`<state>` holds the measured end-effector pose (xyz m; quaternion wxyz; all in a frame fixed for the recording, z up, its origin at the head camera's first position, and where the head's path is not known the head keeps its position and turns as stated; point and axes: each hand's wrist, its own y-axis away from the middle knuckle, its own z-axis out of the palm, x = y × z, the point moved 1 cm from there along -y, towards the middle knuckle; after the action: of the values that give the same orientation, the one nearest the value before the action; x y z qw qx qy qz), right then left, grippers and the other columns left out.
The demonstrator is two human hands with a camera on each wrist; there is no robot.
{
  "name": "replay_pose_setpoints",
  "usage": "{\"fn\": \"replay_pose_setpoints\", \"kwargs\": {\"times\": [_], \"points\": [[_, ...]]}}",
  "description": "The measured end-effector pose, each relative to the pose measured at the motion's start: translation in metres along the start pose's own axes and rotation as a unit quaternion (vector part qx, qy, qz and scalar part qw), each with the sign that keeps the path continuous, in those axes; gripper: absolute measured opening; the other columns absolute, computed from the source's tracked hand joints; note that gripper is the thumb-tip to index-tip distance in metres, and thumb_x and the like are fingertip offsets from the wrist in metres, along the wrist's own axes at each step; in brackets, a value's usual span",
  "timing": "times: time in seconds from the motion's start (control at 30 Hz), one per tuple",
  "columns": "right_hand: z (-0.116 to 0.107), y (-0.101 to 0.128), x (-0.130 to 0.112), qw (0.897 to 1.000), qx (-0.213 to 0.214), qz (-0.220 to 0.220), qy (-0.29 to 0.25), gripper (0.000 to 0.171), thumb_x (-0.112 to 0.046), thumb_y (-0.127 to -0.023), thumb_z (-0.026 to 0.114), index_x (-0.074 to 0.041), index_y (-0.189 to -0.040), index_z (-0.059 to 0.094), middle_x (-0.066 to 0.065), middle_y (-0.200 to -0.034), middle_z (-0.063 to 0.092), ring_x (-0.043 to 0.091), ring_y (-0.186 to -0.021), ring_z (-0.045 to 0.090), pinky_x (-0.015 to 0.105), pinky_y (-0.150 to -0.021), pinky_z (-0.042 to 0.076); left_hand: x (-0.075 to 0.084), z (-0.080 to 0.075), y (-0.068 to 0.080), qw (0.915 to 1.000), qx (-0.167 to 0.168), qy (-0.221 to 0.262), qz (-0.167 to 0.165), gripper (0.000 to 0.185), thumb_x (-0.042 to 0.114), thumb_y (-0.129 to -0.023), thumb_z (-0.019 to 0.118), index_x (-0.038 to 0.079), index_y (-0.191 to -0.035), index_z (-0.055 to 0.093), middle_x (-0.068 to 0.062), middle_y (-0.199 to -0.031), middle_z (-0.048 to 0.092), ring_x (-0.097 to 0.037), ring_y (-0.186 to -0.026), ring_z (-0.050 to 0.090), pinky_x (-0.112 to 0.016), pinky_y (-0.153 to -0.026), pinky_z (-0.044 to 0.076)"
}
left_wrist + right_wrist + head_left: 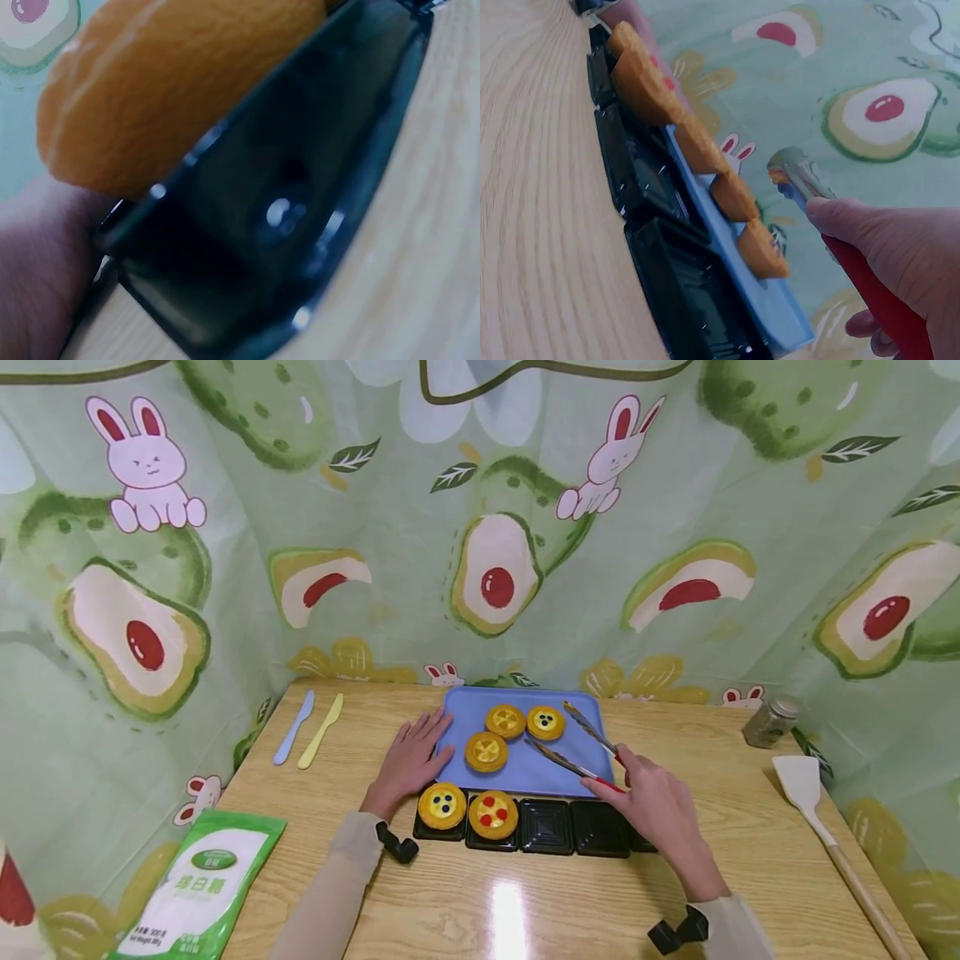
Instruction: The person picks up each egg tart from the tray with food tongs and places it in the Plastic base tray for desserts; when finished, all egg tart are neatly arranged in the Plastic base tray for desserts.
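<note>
Three tarts (pixel 506 721) sit on the blue tray (pixel 525 768) in the head view, and the right hand (pixel 656 806) is just to the right of them, gripping red-handled tongs (pixel 581 752) whose metal arms are spread apart and reach over the tray. One tip is close to the lower tart, the other ends by the right-hand one, touching neither as far as I can see. The left hand (pixel 411 760) lies flat with straight fingers on the desk (pixel 465 902), its fingertips at the tray's left edge. Two more tarts (pixel 468 810) are set in the black trays (pixel 570 827) lined up along the tray's near side. Off to the sides: a blue and a yellow knife (pixel 307 729), a green bag (pixel 202 885), a jar (pixel 768 721) and a spatula (pixel 821 818).

Left wrist view is super close and blurry: an orange tart (pixel 180 82) in a black tray (pixel 277 225), with part of the left hand (pixel 37 270) beside it.

Right wrist view: right hand (pixel 900 247) curled round the red handle of the tongs (pixel 810 187), metal end up above the tarts (pixel 731 195) on the blue tray (pixel 780 307), black trays (pixel 667 277) beside it.
</note>
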<state>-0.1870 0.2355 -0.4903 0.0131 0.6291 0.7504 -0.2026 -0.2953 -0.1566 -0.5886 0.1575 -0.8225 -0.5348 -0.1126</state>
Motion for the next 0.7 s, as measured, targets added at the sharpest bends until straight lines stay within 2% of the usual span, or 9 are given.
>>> {"fn": "replay_pose_setpoints", "kwargs": {"times": [0.33, 0.7], "points": [[0.018, -0.015, 0.013, 0.999, -0.025, 0.02, -0.012, 0.068, -0.06, -0.085, 0.081, -0.003, -0.118, 0.064, 0.002, -0.064, 0.049, 0.016, -0.051, 0.046, 0.031, -0.043, 0.032, 0.001, -0.001, 0.001, 1.0, 0.002, 0.002, -0.002, 0.068, 0.056, -0.11, 0.036, 0.026, -0.169, 0.022, 0.005, -0.175, 0.013, -0.027, -0.162, 0.013, -0.055, -0.128, 0.008], [0.028, -0.033, 0.016, 0.994, -0.094, 0.046, -0.005, 0.076, -0.065, -0.087, 0.075, -0.002, -0.127, 0.064, 0.003, -0.067, 0.047, 0.019, -0.056, 0.049, 0.031, -0.046, 0.031, 0.003, -0.002, 0.001, 1.0, 0.003, 0.003, 0.0, 0.067, 0.054, -0.11, 0.038, 0.025, -0.168, 0.024, 0.004, -0.175, 0.014, -0.029, -0.161, 0.015, -0.055, -0.128, 0.009]]}}
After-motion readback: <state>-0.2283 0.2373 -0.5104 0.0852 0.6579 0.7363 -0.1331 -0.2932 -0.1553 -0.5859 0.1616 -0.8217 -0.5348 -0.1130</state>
